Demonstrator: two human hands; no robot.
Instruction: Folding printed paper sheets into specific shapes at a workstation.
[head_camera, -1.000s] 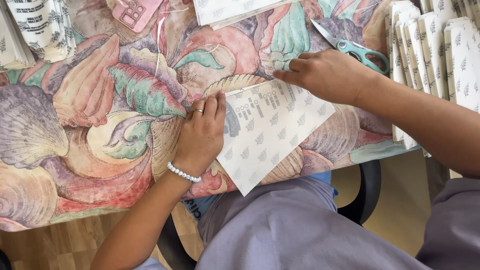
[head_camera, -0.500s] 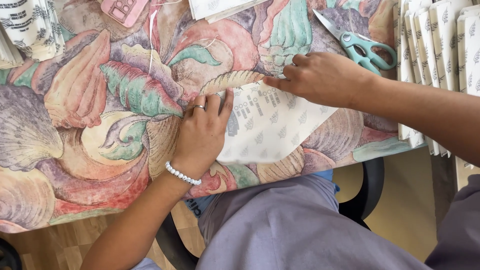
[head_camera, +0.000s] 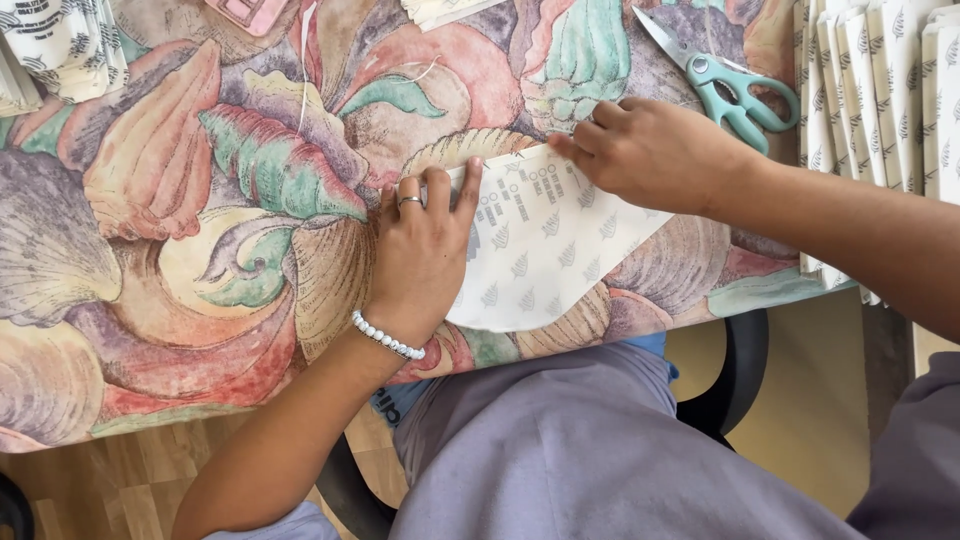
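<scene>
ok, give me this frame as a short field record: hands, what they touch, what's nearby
left hand: flat, pressing the left part of the white leaf-patterned paper sheet
right hand: fingertips on the sheet's upper edge
surface: table under a shell-print cloth
nearby: teal-handled scissors, upper right, untouched
far right: row of folded white patterned papers
left wrist: white bead bracelet

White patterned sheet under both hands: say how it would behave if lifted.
The white patterned sheet looks thin and flat, so probably light and floppy. It overhangs the table edge without sagging much, suggesting slight stiffness. Both hands press it, perhaps because it slides.
</scene>
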